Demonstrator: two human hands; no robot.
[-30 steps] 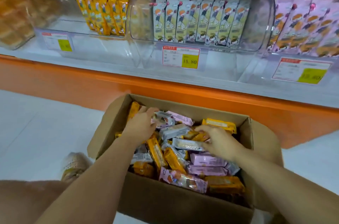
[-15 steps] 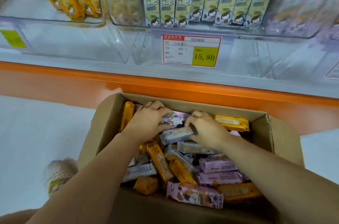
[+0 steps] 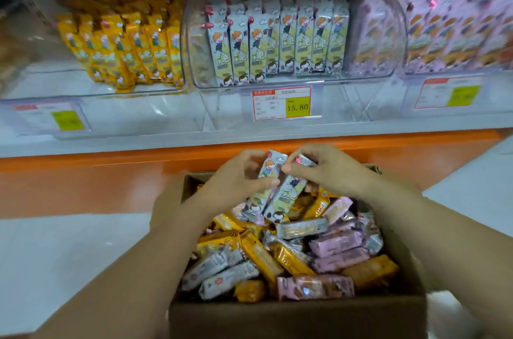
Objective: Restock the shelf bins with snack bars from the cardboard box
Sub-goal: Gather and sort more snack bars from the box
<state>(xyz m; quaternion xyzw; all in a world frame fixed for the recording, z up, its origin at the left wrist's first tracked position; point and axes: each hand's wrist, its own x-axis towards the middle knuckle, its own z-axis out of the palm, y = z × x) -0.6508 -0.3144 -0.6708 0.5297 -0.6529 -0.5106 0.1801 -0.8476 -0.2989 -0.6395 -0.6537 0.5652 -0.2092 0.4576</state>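
Observation:
An open cardboard box (image 3: 299, 316) on the floor holds several loose snack bars in yellow, pink and white wrappers. My left hand (image 3: 233, 180) grips a white-and-green bar (image 3: 268, 174) lifted above the box's far end. My right hand (image 3: 330, 172) pinches a second white-and-green bar (image 3: 288, 194) beside the first, both tilted. Straight above, the clear middle bin (image 3: 277, 83) holds upright rows of the same white-and-green bars. The yellow-bar bin (image 3: 125, 49) stands to its left, the pink-bar bin (image 3: 455, 30) to its right.
An orange base panel (image 3: 83, 183) runs under the shelf, just behind the box. Price tags (image 3: 281, 104) hang on the shelf's front edge. White floor tiles (image 3: 69, 255) lie on both sides of the box.
Both hands have risen out of the box, each lifting a white-and-green bar. The view has tilted up, so the bins show more fully.

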